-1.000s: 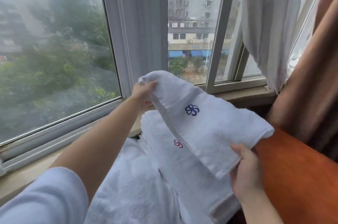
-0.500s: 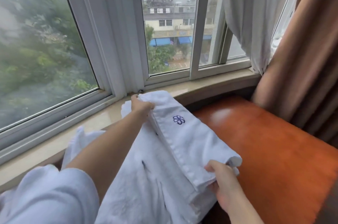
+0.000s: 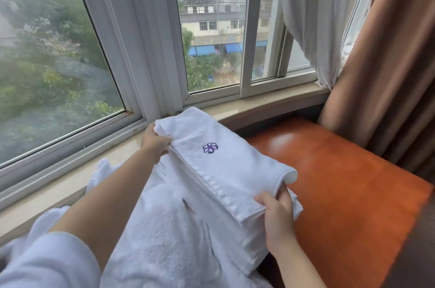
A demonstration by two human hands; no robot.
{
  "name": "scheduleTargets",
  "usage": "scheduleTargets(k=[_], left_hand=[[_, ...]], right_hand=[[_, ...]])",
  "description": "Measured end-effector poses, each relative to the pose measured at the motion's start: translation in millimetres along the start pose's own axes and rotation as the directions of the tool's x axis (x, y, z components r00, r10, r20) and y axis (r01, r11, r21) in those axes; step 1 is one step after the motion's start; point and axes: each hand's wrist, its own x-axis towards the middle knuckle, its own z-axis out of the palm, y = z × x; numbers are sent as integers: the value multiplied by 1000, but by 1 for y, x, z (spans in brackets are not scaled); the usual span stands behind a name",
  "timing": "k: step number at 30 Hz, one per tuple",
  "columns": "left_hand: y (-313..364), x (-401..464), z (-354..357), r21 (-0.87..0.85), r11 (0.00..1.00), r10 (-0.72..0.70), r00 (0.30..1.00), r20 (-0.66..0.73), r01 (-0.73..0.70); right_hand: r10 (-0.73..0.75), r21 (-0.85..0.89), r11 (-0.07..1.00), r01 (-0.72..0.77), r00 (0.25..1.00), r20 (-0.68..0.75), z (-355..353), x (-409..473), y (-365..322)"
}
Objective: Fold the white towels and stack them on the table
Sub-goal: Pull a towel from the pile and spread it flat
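Window-side orange bench (image 3: 341, 181) carrying white towels.
Folded towel (image 3: 226, 165), purple emblem up, lies on the towel stack (image 3: 235, 240) beside a loose towel (image 3: 160, 236). Left hand (image 3: 154, 143) pinches its far end; right hand (image 3: 279, 214) grips its near end.

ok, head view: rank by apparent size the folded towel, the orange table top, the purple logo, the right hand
1. orange table top, though partly hidden
2. folded towel
3. right hand, nearer the camera, so it looks enlarged
4. purple logo
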Motion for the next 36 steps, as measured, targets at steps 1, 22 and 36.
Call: scheduleTargets(k=[1, 22, 36], left_hand=[[2, -2, 0, 14, 1000, 25, 1000, 1, -25], [-52, -139, -66, 326, 945, -89, 945, 315, -20], [-100, -257, -267, 429, 901, -74, 951, 300, -65]], right_hand=[[-28, 1, 1000, 28, 999, -22, 1, -3, 1], [168, -25, 981, -191, 914, -369, 9, -88, 54], [206, -68, 974, -216, 969, -139, 75, -266, 89]])
